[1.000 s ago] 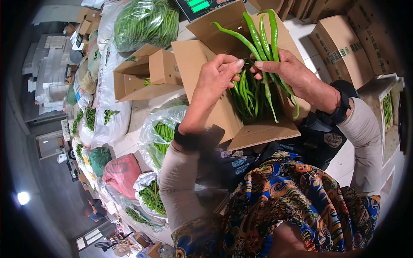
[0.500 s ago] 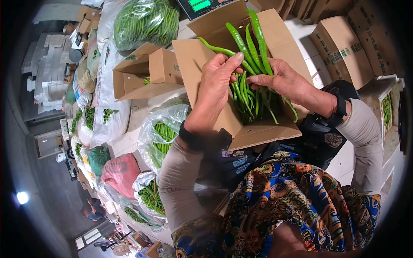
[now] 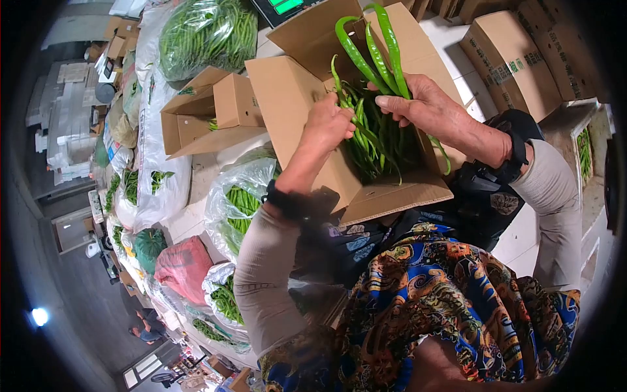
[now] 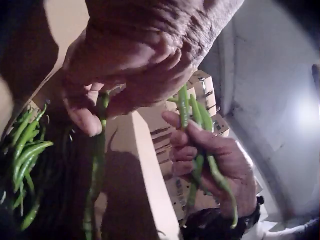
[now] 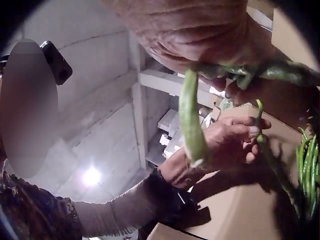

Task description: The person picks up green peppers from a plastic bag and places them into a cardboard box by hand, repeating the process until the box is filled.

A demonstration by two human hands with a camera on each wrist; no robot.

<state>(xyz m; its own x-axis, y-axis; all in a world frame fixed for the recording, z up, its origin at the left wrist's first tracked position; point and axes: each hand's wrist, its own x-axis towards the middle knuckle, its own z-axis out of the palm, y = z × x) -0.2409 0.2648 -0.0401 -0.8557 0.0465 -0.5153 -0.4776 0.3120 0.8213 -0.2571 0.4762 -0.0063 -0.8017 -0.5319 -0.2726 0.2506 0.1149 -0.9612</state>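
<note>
Over an open cardboard box (image 3: 277, 91) my left hand (image 3: 326, 127) pinches one long green chili pepper (image 4: 95, 170) between thumb and fingers. The pepper hangs down along the box's inner side in the left wrist view. My right hand (image 3: 434, 108) grips several long green chili peppers (image 3: 394, 49) by their middles, tips sticking out both ways. It is to the right of the left hand, a short gap apart. Beneath both hands, a heap of green chili peppers (image 3: 369, 153) lies inside the box; the right hand's curled fingers are partly hidden by its back.
A scale with a green display (image 3: 287, 5) sits behind the box. To the left are a smaller open box (image 3: 238, 101), a clear bag of peppers (image 3: 209, 39) and another bag of peppers (image 3: 241, 202). Closed cartons (image 3: 509, 62) stand at the right.
The left hand has drawn one pepper out of the bunch and moved it left and down, over the box. The right hand keeps the others. The head view has shifted slightly.
</note>
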